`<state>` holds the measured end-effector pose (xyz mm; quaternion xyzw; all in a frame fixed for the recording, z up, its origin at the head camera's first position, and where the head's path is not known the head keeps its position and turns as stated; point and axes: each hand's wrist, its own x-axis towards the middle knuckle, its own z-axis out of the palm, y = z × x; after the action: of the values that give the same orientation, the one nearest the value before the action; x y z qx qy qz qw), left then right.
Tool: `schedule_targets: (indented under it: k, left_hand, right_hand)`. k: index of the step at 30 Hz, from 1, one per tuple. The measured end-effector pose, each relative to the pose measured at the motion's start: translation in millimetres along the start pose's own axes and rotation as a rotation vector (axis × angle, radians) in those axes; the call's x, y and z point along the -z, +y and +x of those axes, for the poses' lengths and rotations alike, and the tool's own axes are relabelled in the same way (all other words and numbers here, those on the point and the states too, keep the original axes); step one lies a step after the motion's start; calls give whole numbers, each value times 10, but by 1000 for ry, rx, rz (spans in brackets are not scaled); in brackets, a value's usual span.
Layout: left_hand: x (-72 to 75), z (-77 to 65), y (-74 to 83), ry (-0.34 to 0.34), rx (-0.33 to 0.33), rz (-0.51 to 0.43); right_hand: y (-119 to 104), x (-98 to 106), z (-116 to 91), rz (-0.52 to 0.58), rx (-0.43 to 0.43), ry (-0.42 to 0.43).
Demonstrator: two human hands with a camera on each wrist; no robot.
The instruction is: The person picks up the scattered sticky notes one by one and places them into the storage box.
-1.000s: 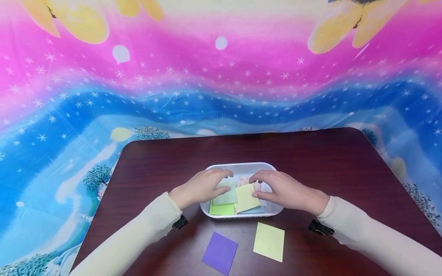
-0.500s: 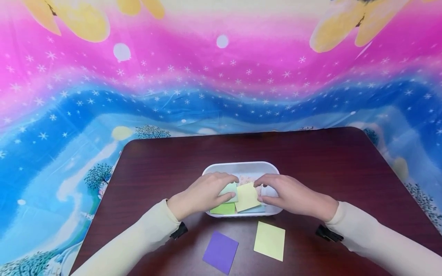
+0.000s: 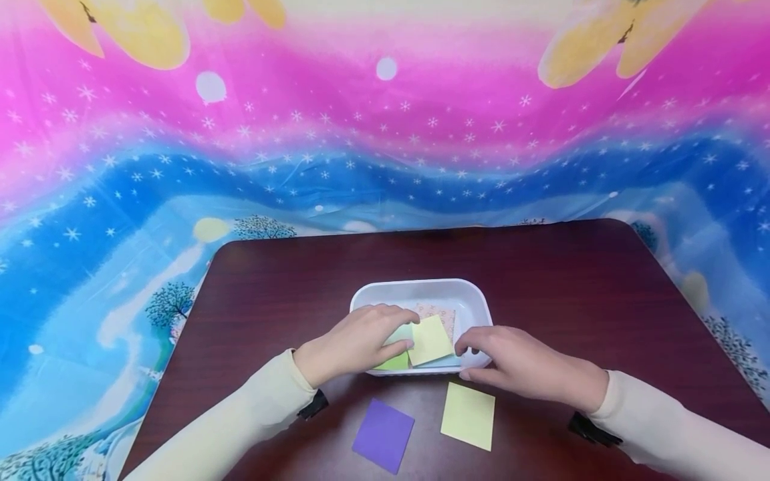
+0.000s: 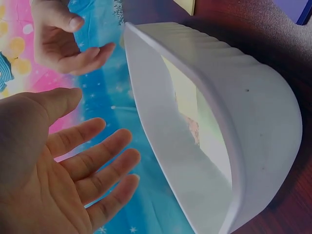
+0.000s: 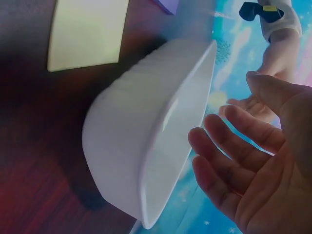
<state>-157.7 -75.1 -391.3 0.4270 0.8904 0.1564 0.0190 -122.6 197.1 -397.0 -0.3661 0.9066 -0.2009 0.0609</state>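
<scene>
A white plastic tub (image 3: 421, 288) holds several square sticky-note pads: a yellow pad (image 3: 430, 342) on top, a pink patterned pad (image 3: 446, 316) behind it and a bright green pad (image 3: 394, 363) at the front left. My left hand (image 3: 361, 342) hovers over the tub's left side, hiding most of a pale green pad; its fingers are spread with nothing in them, as the left wrist view confirms. Over the right front rim is my right hand (image 3: 529, 361), fingers loosely bent and holding nothing. In the right wrist view its fingertips (image 5: 197, 139) overlap the tub's far edge.
On the dark red-brown table (image 3: 289, 280), in front of the tub, lie a purple sticky-note pad (image 3: 383, 435) and a pale yellow one (image 3: 468, 416), slightly apart. A colourful printed cloth (image 3: 385, 133) hangs behind the table and along its sides.
My right hand has drawn back to the right and toward me, away from the yellow pad. My left hand has shifted slightly right and nearer me. The pads stay in place.
</scene>
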Motion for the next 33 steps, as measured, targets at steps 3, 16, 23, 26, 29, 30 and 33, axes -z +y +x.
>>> schedule_targets:
  k: [3,16,23,26,29,30,33]
  left_hand:
    - [-14,1,6,-5,-4,-3]
    - [-2,3,8,4,-19,23]
    - [20,-6,21,-17,-8,24]
    - [25,-13,26,-26,1,23]
    - [27,-15,23,-30,6,21]
    - [29,-16,21,-30,6,21]
    - [28,-19,12,-26,3,18]
  right_hand:
    - [-12,-24,-48,17,9,-16]
    - [-4,-206,-236,53,75,-93]
    - [28,-387,-348,29,98,-125]
    - [37,-460,-367,21,115,-118]
    - [56,-501,-366,6,125,-111]
    - [63,-509,-362,-1,125,-108]
    - [78,-519,-342,-6,112,-112]
